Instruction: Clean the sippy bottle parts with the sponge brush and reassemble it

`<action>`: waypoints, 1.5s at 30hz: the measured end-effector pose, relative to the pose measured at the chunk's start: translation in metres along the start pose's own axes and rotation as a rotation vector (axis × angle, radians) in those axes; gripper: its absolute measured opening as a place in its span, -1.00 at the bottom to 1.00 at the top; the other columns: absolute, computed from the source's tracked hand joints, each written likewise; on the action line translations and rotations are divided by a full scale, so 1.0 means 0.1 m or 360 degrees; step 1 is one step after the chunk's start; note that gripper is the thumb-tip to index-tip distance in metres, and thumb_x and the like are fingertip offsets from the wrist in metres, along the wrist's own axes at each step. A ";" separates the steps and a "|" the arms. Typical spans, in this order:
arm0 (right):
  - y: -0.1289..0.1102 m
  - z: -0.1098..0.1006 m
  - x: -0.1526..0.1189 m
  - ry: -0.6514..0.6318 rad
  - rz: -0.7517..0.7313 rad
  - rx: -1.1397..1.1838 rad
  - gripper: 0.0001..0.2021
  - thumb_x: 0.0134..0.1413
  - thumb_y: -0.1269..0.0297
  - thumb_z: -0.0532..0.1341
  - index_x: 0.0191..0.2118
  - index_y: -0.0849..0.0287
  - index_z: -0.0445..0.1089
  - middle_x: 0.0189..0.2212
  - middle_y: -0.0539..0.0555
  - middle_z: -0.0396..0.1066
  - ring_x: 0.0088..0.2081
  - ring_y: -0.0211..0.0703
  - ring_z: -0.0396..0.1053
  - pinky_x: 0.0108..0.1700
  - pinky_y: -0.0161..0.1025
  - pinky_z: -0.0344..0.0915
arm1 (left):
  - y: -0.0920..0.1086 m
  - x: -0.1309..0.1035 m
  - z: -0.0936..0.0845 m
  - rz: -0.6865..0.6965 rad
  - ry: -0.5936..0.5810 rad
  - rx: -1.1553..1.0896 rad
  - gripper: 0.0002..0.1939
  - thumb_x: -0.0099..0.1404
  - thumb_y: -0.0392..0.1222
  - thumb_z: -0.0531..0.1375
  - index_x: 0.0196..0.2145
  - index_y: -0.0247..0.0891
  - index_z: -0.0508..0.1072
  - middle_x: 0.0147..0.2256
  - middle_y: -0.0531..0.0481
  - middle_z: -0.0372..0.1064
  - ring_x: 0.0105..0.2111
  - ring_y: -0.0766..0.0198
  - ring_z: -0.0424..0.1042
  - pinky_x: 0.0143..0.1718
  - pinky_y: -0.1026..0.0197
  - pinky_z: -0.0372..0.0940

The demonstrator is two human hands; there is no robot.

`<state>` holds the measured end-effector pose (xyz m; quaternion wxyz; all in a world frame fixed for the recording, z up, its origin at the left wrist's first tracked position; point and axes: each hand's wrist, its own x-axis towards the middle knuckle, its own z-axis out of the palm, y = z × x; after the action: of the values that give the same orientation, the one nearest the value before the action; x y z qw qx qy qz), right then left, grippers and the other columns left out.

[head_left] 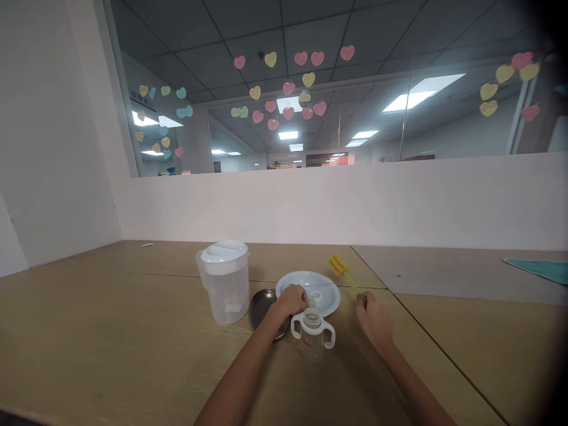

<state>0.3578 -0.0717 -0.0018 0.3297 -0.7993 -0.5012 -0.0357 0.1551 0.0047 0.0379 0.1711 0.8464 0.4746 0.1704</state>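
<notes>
My right hand (375, 322) is closed round the green handle of a bottle brush (338, 265), whose yellow sponge head points up and to the left. My left hand (293, 299) is closed over the near left part of a white plate (331, 289). A small pale, translucent piece shows by its fingertips, but what they grip is hidden. On the plate lies a white ring-shaped part (316, 296). Just in front of the plate stands a clear baby bottle (312, 340), upright and uncapped, with two white handles. Partly under my left forearm is a dark round metal dish (261, 307).
A translucent pitcher (227, 293) with a white lid stands to the left of the metal dish. A teal cloth or mat (544, 269) lies at the far right. Behind the brown table (110, 343) rises a white wall with a window bearing heart-shaped notes.
</notes>
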 end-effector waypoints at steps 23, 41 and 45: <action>-0.22 0.01 -0.25 0.0284 -0.0525 0.0245 -0.66 0.10 0.12 -0.07 -0.44 0.19 0.34 -0.67 -0.01 0.29 -0.63 -0.31 0.18 -0.54 -0.36 -0.15 | -0.20 -0.30 0.20 0.0259 0.0828 -0.1500 -0.64 -0.02 -0.33 0.21 -0.20 -0.30 0.32 -0.20 -0.13 0.42 -0.18 0.26 0.43 -0.13 0.24 0.30; -0.18 0.11 -0.28 0.0479 -0.0697 0.0246 -0.62 0.12 0.11 -0.07 -0.38 0.18 0.42 -0.59 0.06 0.43 -0.60 -0.26 0.29 -0.54 -0.37 -0.05 | -0.27 -0.39 0.09 0.0002 0.1244 -0.1871 -0.46 0.02 -0.04 0.29 -0.09 -0.31 0.26 -0.36 -0.12 0.48 -0.39 0.27 0.44 -0.58 0.38 0.26; -0.25 0.07 -0.36 0.0391 -0.0733 0.0451 -0.62 0.12 0.09 -0.06 -0.42 0.19 0.40 -0.61 0.02 0.40 -0.62 -0.30 0.26 -0.53 -0.40 0.03 | -0.30 -0.37 0.10 -0.0054 0.1260 -0.1981 -0.45 -0.02 -0.03 0.31 -0.11 -0.31 0.28 -0.40 -0.08 0.47 -0.39 0.26 0.45 -0.49 0.33 0.30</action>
<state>0.3177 -0.0885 -0.0090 0.4794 -0.6003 -0.6256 -0.1358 0.1191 -0.0142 0.0109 0.4382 0.4606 0.3294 0.6981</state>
